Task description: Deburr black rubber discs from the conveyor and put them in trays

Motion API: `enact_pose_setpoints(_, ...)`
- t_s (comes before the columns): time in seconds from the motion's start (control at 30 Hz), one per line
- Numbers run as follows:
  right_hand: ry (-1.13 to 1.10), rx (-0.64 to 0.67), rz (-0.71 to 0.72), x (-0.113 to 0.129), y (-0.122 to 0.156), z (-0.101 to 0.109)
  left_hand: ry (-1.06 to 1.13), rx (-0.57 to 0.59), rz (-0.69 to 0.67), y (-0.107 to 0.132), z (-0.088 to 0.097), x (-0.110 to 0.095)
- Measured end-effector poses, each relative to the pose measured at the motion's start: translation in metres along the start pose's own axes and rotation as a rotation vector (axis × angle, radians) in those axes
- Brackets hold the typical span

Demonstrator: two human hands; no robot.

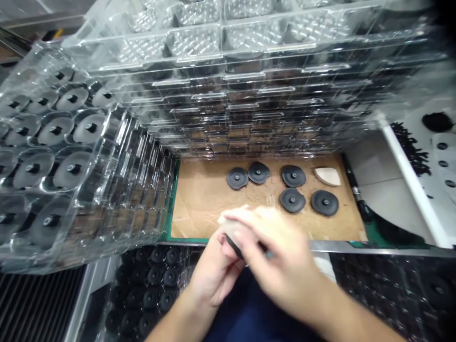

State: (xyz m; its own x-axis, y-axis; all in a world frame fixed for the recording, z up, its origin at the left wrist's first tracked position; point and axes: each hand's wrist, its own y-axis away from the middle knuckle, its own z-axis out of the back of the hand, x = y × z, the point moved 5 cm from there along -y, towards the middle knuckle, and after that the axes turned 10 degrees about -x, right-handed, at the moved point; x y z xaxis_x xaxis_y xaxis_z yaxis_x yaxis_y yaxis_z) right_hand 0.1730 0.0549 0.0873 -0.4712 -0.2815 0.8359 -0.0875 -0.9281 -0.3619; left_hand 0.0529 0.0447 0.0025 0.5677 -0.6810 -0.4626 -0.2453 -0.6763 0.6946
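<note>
Close to my body, in front of the cardboard's near edge, my two hands meet. My left hand (218, 271) is closed around a black disc-like part (234, 246), of which only a dark edge shows between the fingers. Over it, my right hand (285, 251), blurred by motion, grips a pale flat piece (238, 229) and presses it to the part. Most of both held things is hidden by the fingers. Beyond my hands, several black discs with small central hubs (292, 200) lie on the cardboard sheet (199, 204). A cream wedge-shaped piece (327, 176) lies at their right.
Tall stacks of clear plastic trays (245, 90) rise behind the cardboard and at the left (121, 156), where black discs fill the top tray. A white panel edge (415, 180) stands at the right. Below the bench edge (392, 248), more trays hold dark parts (153, 275).
</note>
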Motion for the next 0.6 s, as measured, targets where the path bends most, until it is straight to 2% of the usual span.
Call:
enact_pose_setpoints(0.1,-0.012,0.325,0.008,0.011,0.011,-0.025,-0.043,-0.108,-0.072,-0.002,0.013,-0.009)
enact_pose_setpoints(0.17,0.007,0.514,-0.009,0.009,0.017,-0.037,-0.055,-0.113,-0.138,-0.002,0.016,-0.018)
enact_pose_setpoints(0.2,0.024,0.558,0.004,0.009,0.017,-0.040,-0.059,-0.105,-0.163,-0.002,0.014,-0.022)
enact_pose_setpoints(0.3,-0.001,0.527,0.045,0.012,0.012,-0.038,-0.053,-0.061,-0.180,0.002,0.005,-0.031)
enact_pose_setpoints(0.37,-0.090,0.472,-0.006,0.011,0.012,-0.031,-0.020,-0.017,-0.163,0.005,-0.001,-0.033)
enact_pose_setpoints(0.47,-0.170,0.399,-0.216,-0.009,0.027,-0.019,0.045,0.014,-0.163,0.004,0.000,-0.032)
enact_pose_setpoints(0.6,-0.117,0.269,-0.498,-0.053,0.059,-0.007,0.071,-0.026,-0.169,-0.001,0.012,-0.027)
